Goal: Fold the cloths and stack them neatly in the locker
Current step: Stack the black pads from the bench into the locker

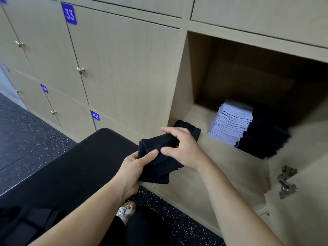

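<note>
A folded black cloth (156, 157) is held in the air just in front of the open locker (195, 71). My left hand (136, 166) grips its lower left part, thumb on top. My right hand (181, 146) pinches its upper right part from above. Behind the hands, at the locker's front left corner, lies another folded black cloth (190, 127). Deeper inside stand a stack of folded light grey cloths (232, 121) and, touching its right side, a stack of black cloths (266, 137).
A black padded bench (71, 167) runs along the lower left, with dark cloths (26, 222) on its near end. The locker's open door (301, 201) with a metal hinge (286, 181) stands at the right. Closed numbered lockers (115, 68) fill the left. My sandalled foot (126, 210) is on the speckled floor.
</note>
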Demonstrator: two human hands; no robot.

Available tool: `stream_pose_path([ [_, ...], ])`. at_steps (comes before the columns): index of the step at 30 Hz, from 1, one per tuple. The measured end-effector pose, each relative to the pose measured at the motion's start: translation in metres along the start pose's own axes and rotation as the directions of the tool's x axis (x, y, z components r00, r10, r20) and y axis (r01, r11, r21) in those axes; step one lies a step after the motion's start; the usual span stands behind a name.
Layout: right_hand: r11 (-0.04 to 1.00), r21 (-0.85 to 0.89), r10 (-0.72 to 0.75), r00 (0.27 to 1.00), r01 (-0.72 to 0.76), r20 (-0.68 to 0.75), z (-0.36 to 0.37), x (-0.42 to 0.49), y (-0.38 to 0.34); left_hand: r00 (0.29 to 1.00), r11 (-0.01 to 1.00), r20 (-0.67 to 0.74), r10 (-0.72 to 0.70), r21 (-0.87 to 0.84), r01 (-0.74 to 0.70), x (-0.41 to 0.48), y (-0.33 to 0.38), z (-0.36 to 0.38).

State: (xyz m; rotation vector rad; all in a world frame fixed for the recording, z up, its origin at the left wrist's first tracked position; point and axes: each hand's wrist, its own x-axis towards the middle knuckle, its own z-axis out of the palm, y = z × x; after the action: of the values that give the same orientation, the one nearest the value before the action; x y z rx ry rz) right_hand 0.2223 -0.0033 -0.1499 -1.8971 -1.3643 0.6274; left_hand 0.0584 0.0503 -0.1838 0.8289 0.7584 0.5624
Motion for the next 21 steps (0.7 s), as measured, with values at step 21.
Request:
stream_pose_path([
  [21,0.991,0.114,0.074,0.997,-0.073,0.0,-0.026,-0.036,-0.031,0.998,0.996,-0.065,0.004,0.09,0.002,-0.046,0.014,-0.01],
])
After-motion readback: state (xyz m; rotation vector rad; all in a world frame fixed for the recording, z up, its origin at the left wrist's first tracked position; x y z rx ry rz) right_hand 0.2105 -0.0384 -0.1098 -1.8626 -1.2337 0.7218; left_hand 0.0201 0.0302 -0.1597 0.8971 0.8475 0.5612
